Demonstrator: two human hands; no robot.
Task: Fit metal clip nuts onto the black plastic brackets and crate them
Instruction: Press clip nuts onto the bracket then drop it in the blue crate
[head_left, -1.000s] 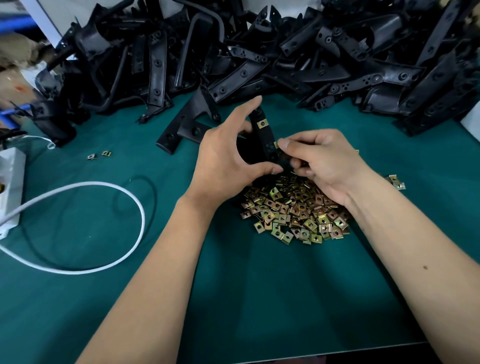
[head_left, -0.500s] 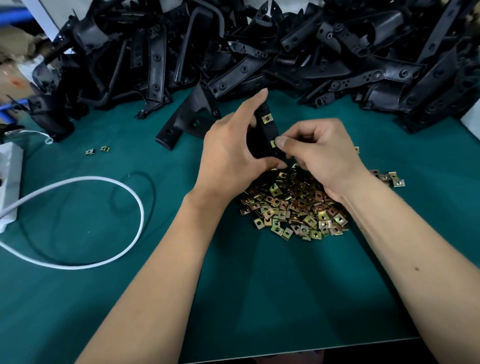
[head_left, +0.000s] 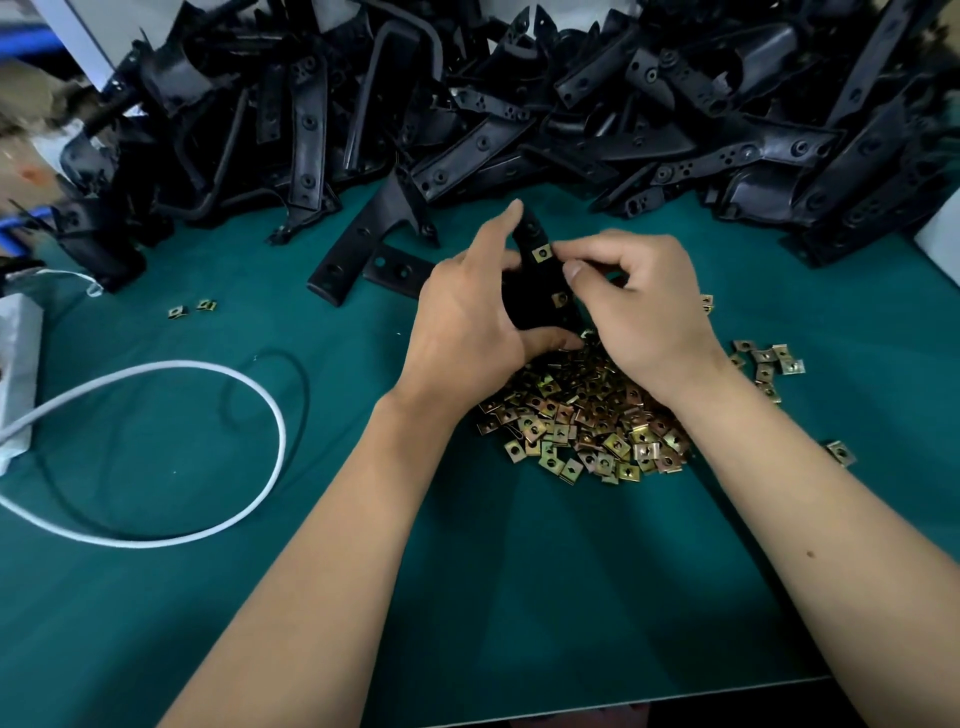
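A dark green work mat (head_left: 519, 597) is seen from above, its near edge bare and open in front of the forearms. The far edge is blocked across its whole width by a heaped pile of black plastic brackets (head_left: 519, 114). A looped white cable (head_left: 270, 415) lies on the mat at the left. A mound of brass-coloured metal clip nuts (head_left: 587, 415) sits at centre, beneath both wrists. Above it, one long black plastic bracket (head_left: 535, 296) is held tilted, its long axis running away from the viewer. It is gripped by the left hand (head_left: 467, 317), thumb underneath. Two clip nuts are seated along it. The right hand (head_left: 644, 301) is curled against its right side, thumb pressed on.
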